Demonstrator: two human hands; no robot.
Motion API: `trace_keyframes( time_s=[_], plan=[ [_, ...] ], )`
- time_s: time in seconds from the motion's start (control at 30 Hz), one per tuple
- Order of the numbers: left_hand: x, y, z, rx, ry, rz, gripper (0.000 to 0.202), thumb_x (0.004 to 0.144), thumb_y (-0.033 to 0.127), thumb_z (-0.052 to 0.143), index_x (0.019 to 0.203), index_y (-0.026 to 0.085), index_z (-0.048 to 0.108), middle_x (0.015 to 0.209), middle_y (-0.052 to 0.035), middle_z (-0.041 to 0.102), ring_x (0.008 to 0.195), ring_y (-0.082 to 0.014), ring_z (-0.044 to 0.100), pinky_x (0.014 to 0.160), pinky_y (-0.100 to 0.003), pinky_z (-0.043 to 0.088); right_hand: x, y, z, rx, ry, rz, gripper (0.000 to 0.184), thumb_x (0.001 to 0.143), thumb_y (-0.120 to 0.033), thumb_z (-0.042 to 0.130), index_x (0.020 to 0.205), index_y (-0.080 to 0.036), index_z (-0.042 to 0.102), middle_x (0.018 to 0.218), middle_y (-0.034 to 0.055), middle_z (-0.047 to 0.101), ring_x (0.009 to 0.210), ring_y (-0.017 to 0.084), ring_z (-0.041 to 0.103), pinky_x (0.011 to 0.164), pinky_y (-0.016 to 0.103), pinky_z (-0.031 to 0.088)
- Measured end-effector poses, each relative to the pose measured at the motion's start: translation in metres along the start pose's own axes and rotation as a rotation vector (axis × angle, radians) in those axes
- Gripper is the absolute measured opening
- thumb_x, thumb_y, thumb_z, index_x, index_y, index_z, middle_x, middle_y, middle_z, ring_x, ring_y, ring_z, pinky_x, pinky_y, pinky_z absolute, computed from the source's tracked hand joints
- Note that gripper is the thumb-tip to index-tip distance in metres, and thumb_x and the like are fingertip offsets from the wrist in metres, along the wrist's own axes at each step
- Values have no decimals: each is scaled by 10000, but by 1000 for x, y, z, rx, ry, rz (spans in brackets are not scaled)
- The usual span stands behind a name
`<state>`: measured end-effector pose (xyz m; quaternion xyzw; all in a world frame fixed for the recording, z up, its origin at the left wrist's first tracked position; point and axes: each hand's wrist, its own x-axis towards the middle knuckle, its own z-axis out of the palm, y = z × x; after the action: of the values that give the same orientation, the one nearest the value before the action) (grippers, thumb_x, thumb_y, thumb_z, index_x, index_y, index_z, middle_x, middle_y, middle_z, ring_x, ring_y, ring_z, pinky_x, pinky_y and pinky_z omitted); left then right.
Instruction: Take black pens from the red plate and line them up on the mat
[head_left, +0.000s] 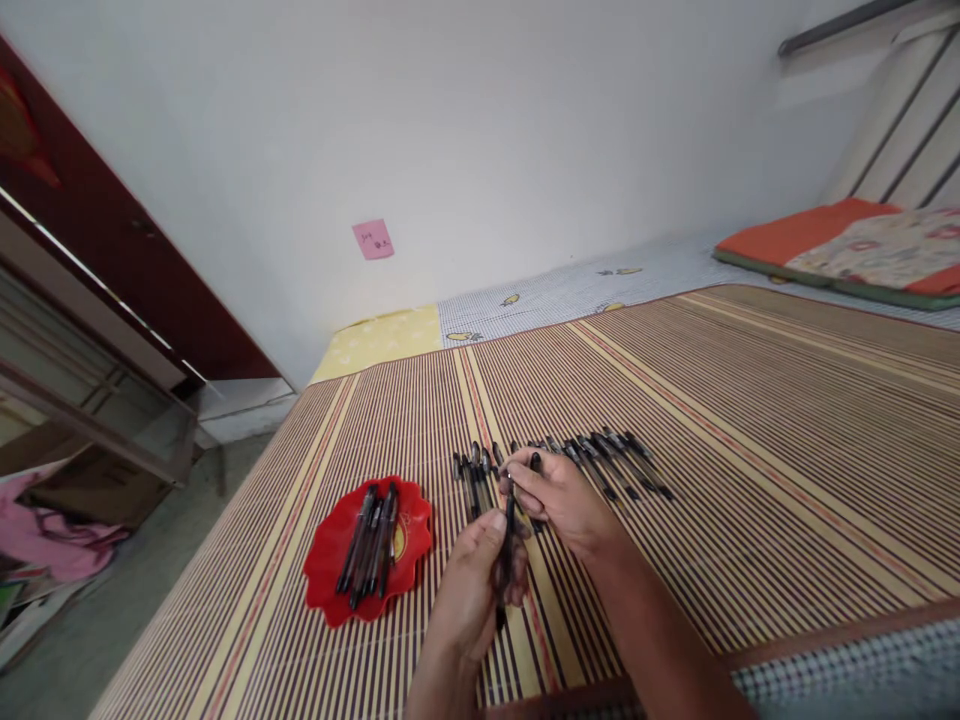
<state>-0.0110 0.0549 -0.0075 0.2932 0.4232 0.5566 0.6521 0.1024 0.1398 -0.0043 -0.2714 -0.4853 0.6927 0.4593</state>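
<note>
While beyond pens [609, 467], pink wall note [373, 240]

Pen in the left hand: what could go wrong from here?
The black pen might slip from the grip of the left hand, as it is slim and tilted. The right hand works close over the row of pens, so it could knock some askew on the striped mat. The left forearm might bump the red dish nearby, shifting its loose pens.
</note>
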Motion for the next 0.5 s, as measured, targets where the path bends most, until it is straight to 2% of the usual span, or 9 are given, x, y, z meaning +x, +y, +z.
trace_keyframes(
  time_s=[0.1,0.3,0.5],
  plan=[
    [1,-2,-3,28,5,-6,387,774,498,744,835,157,572,521,63,518,381,-49,363,367,-168,261,3,5,-3,72,94,-35,327,734,-475,769,803,-182,639,579,-48,541,427,52,317,402,206,188],
    [1,-4,-6,186,24,17,378,809,516,695,781,177,531,540,73,495,402,-48,358,391,-178,266,9,11,-6,121,257,-115,333,702,-457,799,779,-178,634,553,-70,488,423,45,310,395,197,211],
    [0,1,-15,468,-83,16,387,863,534,611,723,192,496,533,81,448,415,-56,344,420,-200,244,9,3,-17,60,477,-219,303,727,-445,771,806,-188,633,503,-67,528,442,80,453,432,202,356]
  ],
)
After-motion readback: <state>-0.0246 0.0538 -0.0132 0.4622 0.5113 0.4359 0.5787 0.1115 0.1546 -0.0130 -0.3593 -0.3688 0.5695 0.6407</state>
